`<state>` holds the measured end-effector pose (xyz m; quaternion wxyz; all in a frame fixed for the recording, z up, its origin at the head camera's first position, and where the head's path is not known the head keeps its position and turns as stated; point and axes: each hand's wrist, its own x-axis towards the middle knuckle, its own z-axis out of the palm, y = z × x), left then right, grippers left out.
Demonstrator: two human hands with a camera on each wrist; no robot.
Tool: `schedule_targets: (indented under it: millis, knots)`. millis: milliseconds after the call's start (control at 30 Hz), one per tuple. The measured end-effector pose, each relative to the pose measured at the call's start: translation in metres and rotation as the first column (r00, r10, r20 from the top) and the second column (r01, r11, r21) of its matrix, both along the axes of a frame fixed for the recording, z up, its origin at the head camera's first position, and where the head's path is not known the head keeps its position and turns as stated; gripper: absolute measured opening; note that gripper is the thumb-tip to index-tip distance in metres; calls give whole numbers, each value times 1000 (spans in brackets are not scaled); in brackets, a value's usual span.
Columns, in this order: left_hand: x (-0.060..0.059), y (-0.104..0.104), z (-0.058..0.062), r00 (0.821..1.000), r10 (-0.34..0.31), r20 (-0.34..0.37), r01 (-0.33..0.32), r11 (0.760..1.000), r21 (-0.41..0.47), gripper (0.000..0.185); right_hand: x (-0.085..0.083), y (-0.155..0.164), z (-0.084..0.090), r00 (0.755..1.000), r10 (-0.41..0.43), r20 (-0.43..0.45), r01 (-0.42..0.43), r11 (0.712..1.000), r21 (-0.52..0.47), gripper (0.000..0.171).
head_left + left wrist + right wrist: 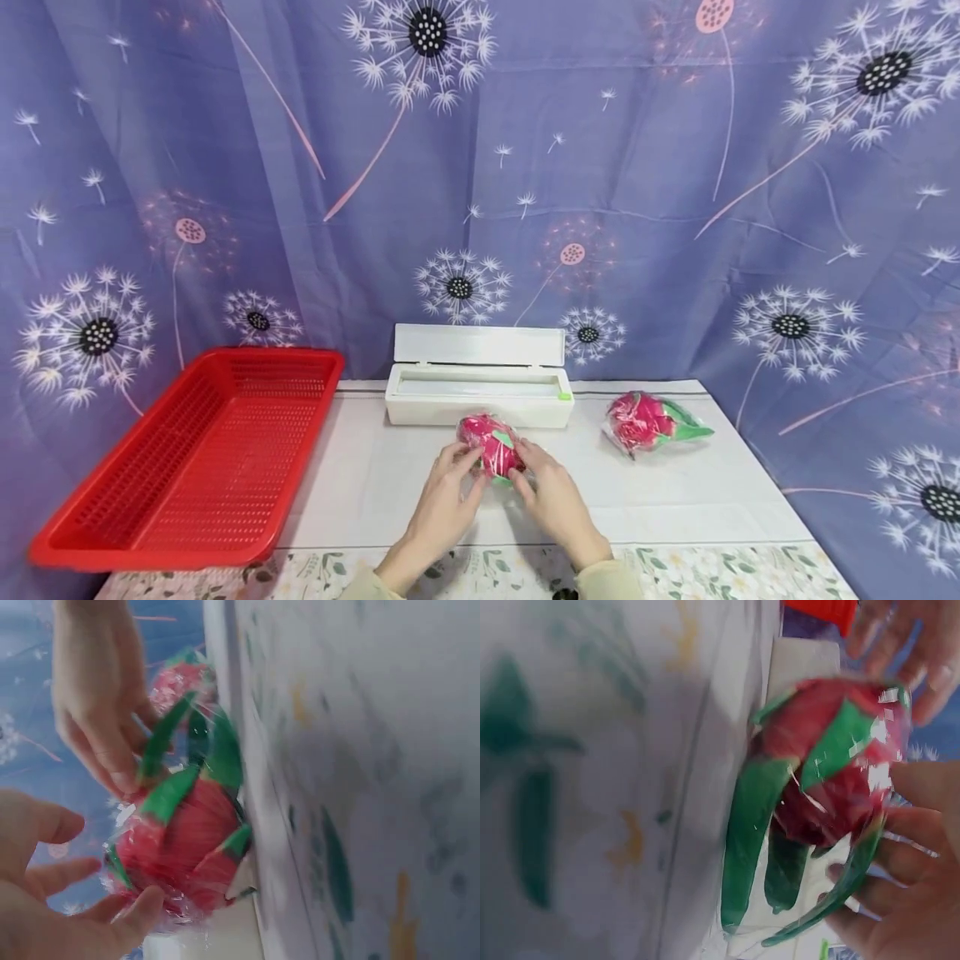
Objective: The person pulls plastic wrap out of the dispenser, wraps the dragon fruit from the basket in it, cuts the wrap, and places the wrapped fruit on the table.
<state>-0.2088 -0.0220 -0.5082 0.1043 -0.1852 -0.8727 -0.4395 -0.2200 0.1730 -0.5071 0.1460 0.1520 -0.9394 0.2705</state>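
A red dragon fruit [491,443] with green leaf tips, wrapped in clear plastic film, lies on the white cloth before the white box. My left hand [444,498] is on its left side, fingers loosely spread; in the left wrist view its thumb appears to touch the film. On the other side is my right hand [551,493]. Its fingers [881,877] spread beside the long green leaves in the right wrist view, seemingly touching the film. Neither hand curls round the fruit.
Behind the fruit stands a white cling film dispenser [480,410], lid raised, with a small green slider. A second wrapped dragon fruit [647,421] lies to the right. A red plastic basket [300,450] sits at left. A patterned curtain [480,167] hangs behind.
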Motion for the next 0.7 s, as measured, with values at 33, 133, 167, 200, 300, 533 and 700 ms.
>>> schedule_targets:
  millis: [33,133,167,200,300,533,700]
  knots:
    - [3,-1,1,999,-25,26,24,1000,20,44,3,-1,0,1000,10,11,-10,1000,25,53]
    - [8,-7,3,996,-70,60,64,993,103,39,10,-3,1,998,39,43,-41,998,46,61]
    - [8,-10,3,994,-72,79,60,988,145,37,11,-2,2,997,49,52,-50,999,19,60]
    - [7,-14,4,994,-61,93,43,983,180,34,12,-1,4,997,57,60,-56,998,-20,57]
    - [0,-25,3,989,7,147,-48,960,275,29,9,3,9,995,72,71,-58,981,-187,44]
    - [-37,-30,-9,915,16,402,-229,842,488,44,-39,3,20,997,52,60,-23,912,-409,32]
    - [-58,-12,-21,824,-131,551,-324,689,648,60,-72,-14,25,958,108,266,32,881,-473,39]
